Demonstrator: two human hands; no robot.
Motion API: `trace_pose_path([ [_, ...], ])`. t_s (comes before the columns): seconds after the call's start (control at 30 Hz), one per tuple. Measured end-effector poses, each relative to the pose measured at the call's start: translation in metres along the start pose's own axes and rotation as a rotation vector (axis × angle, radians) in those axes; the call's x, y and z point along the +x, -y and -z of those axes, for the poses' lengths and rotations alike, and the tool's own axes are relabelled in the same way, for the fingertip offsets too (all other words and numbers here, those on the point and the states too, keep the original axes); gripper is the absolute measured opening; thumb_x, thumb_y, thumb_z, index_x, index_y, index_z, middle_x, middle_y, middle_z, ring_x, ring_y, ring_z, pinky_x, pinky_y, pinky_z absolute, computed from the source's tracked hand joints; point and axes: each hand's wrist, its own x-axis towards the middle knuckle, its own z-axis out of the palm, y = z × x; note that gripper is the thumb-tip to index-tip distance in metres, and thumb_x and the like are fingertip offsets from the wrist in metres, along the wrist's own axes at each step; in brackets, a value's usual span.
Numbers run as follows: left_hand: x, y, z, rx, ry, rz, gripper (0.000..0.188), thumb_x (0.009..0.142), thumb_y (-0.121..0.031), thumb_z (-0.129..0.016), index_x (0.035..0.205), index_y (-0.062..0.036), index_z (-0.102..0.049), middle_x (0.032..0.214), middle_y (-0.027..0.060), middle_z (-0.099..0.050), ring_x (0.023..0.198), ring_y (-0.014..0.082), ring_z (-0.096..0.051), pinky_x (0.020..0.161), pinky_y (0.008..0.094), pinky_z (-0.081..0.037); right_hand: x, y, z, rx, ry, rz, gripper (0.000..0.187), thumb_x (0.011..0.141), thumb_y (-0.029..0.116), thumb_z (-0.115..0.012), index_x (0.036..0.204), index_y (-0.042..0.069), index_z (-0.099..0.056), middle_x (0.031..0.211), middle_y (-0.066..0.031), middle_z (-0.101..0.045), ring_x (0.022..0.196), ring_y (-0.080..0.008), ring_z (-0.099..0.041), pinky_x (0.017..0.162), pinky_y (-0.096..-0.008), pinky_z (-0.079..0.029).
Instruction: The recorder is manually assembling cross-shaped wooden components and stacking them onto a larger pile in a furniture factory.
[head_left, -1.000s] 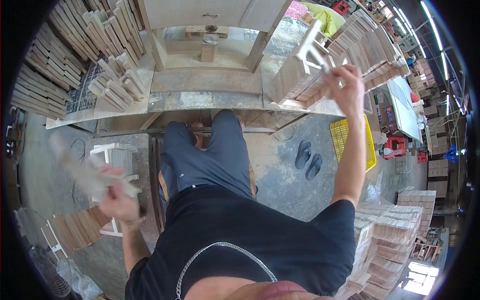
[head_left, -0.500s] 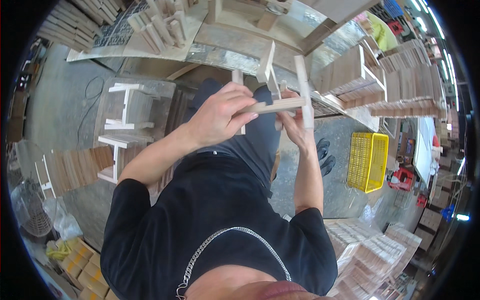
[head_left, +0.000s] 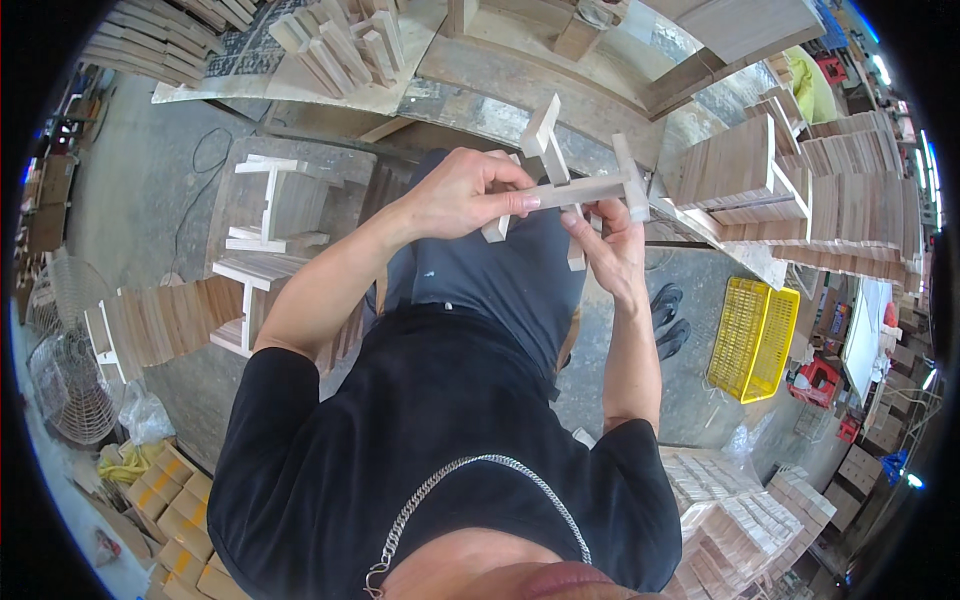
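Over my lap I hold a small pale wooden frame (head_left: 590,189) made of joined strips: a long bar with crosspieces at its ends and another piece standing up near its middle. My left hand (head_left: 458,196) pinches the bar's left end, thumb in front and fingers curled behind. Near the right end, my right hand (head_left: 610,252) grips the frame from below, its fingers partly behind the wood. The joints under my fingers are hidden.
Ahead is a worn workbench (head_left: 470,105) with upright wood strips (head_left: 340,50) at its left. Stacked wooden frames (head_left: 735,170) stand at the right and more stacked frames (head_left: 285,205) at the left. A yellow plastic crate (head_left: 752,340) sits on the floor beside dark slippers (head_left: 668,320).
The wooden frame and both hands appear slightly further right in the picture, and the whole view has shifted a little. Both hands still grip the frame, which is turned slightly.
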Motion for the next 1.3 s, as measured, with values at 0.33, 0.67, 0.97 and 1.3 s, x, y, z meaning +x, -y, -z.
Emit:
trace_pose_path([
  [0.33,0.007,0.015,0.011,-0.131,-0.056,-0.017,0.026,0.096,-0.027,-0.073,0.104,-0.0023,-0.077,0.086,0.0019,-0.071,0.076,0.0084,-0.062,0.068,0.0260,-0.048,0.015,0.004,-0.018,0.303,-0.003,-0.066,0.017,0.094,0.006,-0.074,0.107,-0.003,-0.068,0.095,0.0006,-0.067,0.084,-0.0077,-0.056,0.078,-0.0240,-0.045],
  [0.67,0.015,0.018,0.031,-0.281,-0.036,0.101,0.023,0.098,-0.025,-0.071,0.101,-0.0033,-0.077,0.084,0.0015,-0.073,0.076,0.0069,-0.062,0.068,0.0233,-0.046,0.033,0.008,-0.026,0.360,0.025,-0.112,0.014,0.094,0.008,-0.072,0.103,-0.002,-0.068,0.088,-0.0011,-0.067,0.078,-0.0060,-0.057,0.072,-0.0222,-0.044],
  [0.97,0.063,0.016,0.062,-0.302,-0.003,0.314,0.037,0.097,-0.035,-0.071,0.111,-0.0004,-0.074,0.088,0.0046,-0.075,0.076,0.0095,-0.066,0.066,0.0262,-0.052,0.084,-0.013,-0.025,0.461,-0.051,-0.155,0.014,0.094,0.013,-0.069,0.089,0.001,-0.071,0.076,-0.0021,-0.068,0.069,-0.0070,-0.058,0.064,-0.0224,-0.042],
  [1.3,0.107,0.014,0.058,0.400,-0.478,-0.124,0.027,0.097,-0.015,-0.070,0.117,0.0022,-0.068,0.086,0.0080,-0.074,0.076,0.0109,-0.070,0.066,0.0282,-0.053,0.170,-0.008,-0.008,0.566,-0.269,-0.280,0.039,0.101,0.032,-0.050,0.096,-0.003,-0.067,0.072,-0.0125,-0.068,0.057,-0.0178,-0.061,0.055,-0.0312,-0.046],
])
